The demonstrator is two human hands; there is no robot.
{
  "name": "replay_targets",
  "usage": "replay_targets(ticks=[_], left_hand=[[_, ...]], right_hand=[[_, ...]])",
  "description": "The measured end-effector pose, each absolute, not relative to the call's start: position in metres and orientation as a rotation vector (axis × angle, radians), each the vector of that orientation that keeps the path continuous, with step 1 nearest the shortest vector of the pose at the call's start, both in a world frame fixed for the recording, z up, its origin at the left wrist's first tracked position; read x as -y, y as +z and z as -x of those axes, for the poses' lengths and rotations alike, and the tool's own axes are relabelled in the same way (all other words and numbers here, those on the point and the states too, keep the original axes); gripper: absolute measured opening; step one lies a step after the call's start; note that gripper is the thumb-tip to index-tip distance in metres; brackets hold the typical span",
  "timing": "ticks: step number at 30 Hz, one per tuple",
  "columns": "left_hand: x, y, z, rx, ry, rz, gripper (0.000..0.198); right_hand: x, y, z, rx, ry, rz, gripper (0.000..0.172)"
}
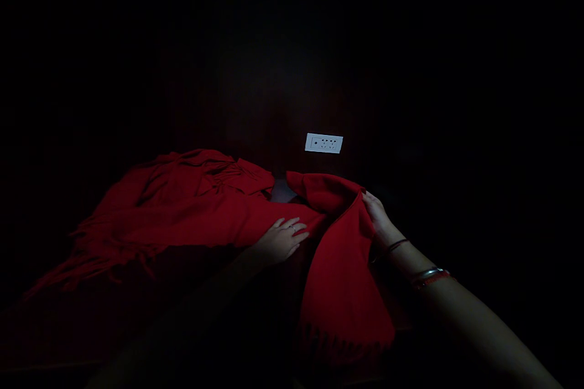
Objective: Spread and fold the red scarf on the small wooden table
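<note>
A red fringed scarf (219, 219) stretches across the middle of the view, bunched up at the left and with a loose end hanging toward me at the right. My left hand (280, 241) rests with its fingers spread on the scarf's near edge; a ring shows on one finger. Farther right, my right hand (377, 214) grips a raised fold of the scarf, its fingertips partly hidden behind the cloth. Fringe shows at the far left and along the bottom of the hanging end.
A white wall socket plate (323, 143) is on the dark surface behind the scarf. A small pale grey patch (281, 191) shows between the scarf's folds. Bracelets (431, 275) circle my right wrist. Most of the surroundings are too dark to make out.
</note>
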State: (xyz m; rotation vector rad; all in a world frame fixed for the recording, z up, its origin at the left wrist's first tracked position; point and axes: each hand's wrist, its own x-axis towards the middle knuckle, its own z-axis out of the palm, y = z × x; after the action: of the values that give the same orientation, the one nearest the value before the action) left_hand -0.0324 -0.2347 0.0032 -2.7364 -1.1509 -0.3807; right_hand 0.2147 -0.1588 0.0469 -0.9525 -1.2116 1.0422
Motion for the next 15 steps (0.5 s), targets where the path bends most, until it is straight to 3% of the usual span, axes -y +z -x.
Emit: replay_targets(ticks=[7, 15], left_hand=[[0.220, 0.001, 0.000, 1.414, -0.274, 2.694, 0.038], [0.233, 0.006, -0.008, 1.057, -0.244, 2.890, 0.031]], right_hand=[[0.151, 0.022, -0.251, 0.872, 1.094, 1.074, 0.010], [0.154, 0.010, -0.256, 0.726, 1.156, 0.996, 0.013]])
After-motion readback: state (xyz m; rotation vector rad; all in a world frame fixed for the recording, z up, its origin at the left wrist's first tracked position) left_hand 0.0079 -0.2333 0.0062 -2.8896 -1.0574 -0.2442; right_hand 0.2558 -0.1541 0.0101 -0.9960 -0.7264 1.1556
